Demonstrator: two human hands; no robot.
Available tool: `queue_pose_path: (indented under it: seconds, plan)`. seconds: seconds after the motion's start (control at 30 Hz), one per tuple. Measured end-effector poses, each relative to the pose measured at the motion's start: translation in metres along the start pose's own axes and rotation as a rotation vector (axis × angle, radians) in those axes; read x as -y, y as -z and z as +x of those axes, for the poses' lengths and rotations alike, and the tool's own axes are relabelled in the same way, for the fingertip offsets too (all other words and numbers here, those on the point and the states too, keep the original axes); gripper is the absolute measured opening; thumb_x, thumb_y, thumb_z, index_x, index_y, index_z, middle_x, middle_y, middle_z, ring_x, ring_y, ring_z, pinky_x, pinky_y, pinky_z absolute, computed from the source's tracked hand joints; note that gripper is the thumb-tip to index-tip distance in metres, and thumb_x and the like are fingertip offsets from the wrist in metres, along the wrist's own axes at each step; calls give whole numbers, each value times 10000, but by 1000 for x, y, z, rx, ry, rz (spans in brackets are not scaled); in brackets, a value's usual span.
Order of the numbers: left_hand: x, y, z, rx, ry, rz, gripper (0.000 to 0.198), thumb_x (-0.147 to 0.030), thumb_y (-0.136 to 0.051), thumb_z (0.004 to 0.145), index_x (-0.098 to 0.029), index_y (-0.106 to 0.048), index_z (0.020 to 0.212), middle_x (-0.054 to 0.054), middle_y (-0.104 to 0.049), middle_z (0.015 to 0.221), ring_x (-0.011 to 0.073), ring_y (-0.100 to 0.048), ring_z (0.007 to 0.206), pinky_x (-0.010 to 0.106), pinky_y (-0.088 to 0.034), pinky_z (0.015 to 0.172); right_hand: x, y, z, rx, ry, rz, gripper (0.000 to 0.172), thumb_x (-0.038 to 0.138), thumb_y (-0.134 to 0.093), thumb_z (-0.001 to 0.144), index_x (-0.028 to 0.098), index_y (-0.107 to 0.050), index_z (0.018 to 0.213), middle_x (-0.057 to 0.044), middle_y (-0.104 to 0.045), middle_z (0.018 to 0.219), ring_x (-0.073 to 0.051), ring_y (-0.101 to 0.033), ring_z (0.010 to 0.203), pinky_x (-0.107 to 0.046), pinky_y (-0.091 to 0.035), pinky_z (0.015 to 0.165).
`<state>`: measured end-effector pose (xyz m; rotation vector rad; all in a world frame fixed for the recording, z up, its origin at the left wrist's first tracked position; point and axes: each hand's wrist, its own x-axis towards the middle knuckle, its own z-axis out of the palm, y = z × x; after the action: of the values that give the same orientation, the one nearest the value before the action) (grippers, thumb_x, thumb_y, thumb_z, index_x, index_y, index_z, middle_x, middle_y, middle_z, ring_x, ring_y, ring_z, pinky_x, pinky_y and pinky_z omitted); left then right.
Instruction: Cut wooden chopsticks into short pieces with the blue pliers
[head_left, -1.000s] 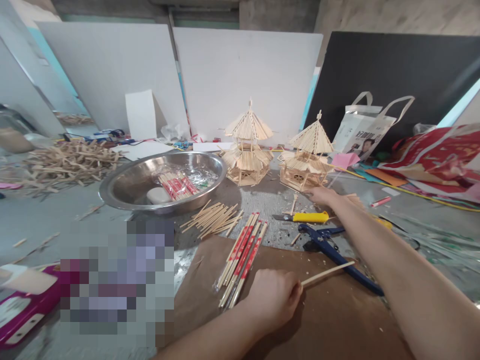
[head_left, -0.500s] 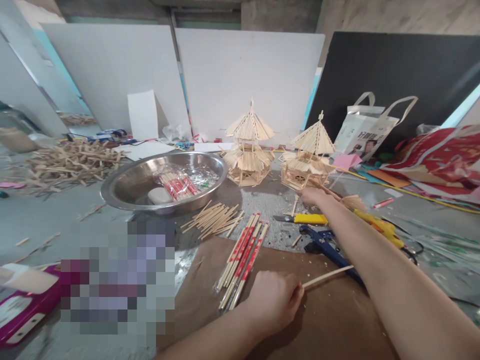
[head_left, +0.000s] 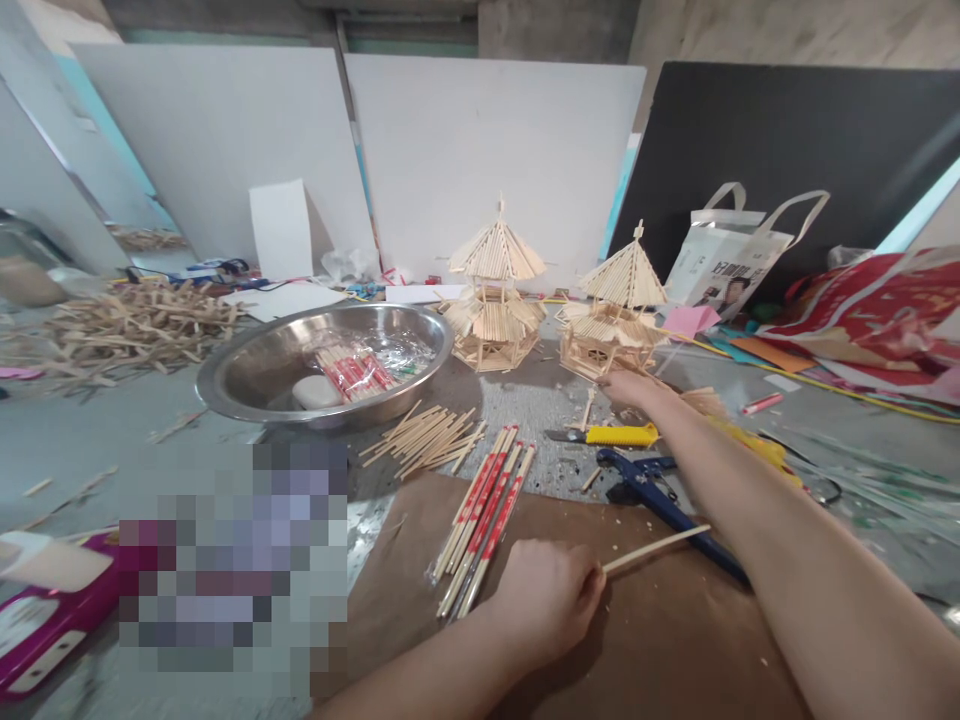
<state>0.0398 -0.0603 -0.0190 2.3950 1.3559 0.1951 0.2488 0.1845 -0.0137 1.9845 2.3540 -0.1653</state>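
My left hand (head_left: 551,600) is closed around a plain wooden chopstick (head_left: 656,548), which sticks out to the right over brown paper (head_left: 660,620). My right hand (head_left: 628,390) reaches forward to the front of the smaller stick pavilion (head_left: 619,310); its fingers are small and partly hidden, so their grip is unclear. To its left stands a taller stick pavilion (head_left: 496,310). Below the right hand lie a yellow utility knife (head_left: 621,435) and a blue-handled cutting tool (head_left: 660,505), partly behind the forearm. Red-wrapped chopsticks (head_left: 486,520) rest beside my left hand.
Cut sticks (head_left: 427,440) lie in a loose heap. A steel basin (head_left: 214,385) holds packaged chopsticks and a white object. Farther left is a pile of wood pieces (head_left: 142,325). A magenta device (head_left: 82,605), a white bag (head_left: 724,260) and a red bag (head_left: 862,310) stand around.
The view has shifted slightly. My right forearm sits a little lower, showing more of the blue cutting tool. The chopstick in my left hand tilts slightly more upward.
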Motion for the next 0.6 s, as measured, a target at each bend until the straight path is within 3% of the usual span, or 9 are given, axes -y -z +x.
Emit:
queue_pose_path:
  seconds: [0.27, 0.6]
  plan:
    - [-1, 3, 0, 28, 15, -5, 378, -380, -257, 804, -197, -585, 768, 42, -620, 743, 159, -564, 661, 230, -376, 575, -26, 4, -11, 26, -43, -43, 384, 274, -392, 727, 310, -530, 1085, -30, -535, 1124, -231, -501, 989, -358, -395, 793]
    - [-2, 4, 0, 23, 13, -1, 375, -377, -254, 805, -199, -580, 755, 44, -622, 732, 166, -568, 656, 236, -378, 567, -17, -4, -1, -30, 40, -17, 371, 265, -425, 725, 292, -534, 1079, -9, -554, 1102, -175, -503, 993, -277, -360, 847]
